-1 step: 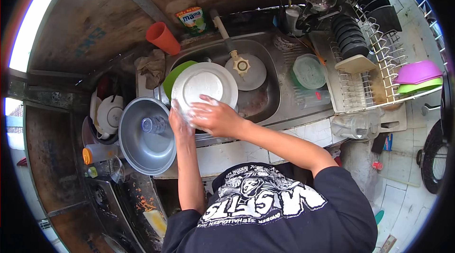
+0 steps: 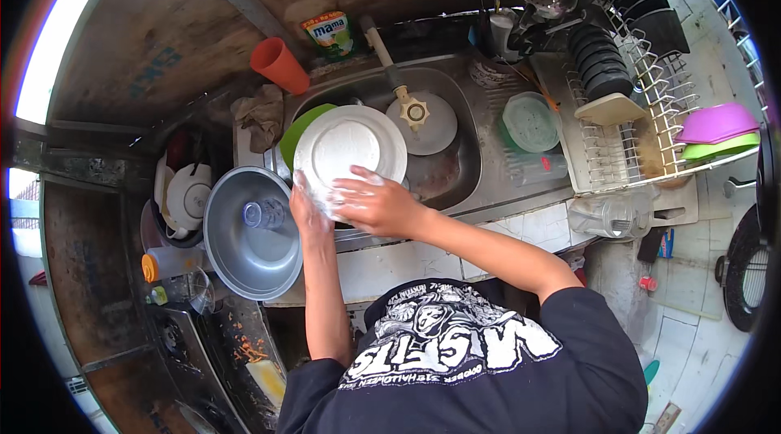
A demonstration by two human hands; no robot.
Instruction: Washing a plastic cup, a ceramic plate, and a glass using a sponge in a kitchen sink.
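A white round plate (image 2: 345, 145), filmed with suds, is tilted over the left part of the steel sink (image 2: 470, 141). My left hand (image 2: 309, 214) grips its near left rim, fingers partly hidden beneath it. My right hand (image 2: 378, 206) presses on the plate's near side with curled, foamy fingers. White lather sits between the two hands, and whatever lies under the right palm is hidden. Behind the plate shows a green dish (image 2: 303, 131). Another pale plate (image 2: 431, 129) lies in the sink under the tap (image 2: 413, 113).
A large grey basin (image 2: 236, 251) holding a clear cup (image 2: 264, 214) stands left. An orange cup (image 2: 278, 64) and a green pouch (image 2: 329, 39) are at the back. Right are a greenish tub (image 2: 530, 123) and a white wire dish rack (image 2: 602, 153) with black bowls (image 2: 600, 64).
My right hand has slid slightly right across the plate. The plate has shifted very little, and my left hand keeps its grip on the rim.
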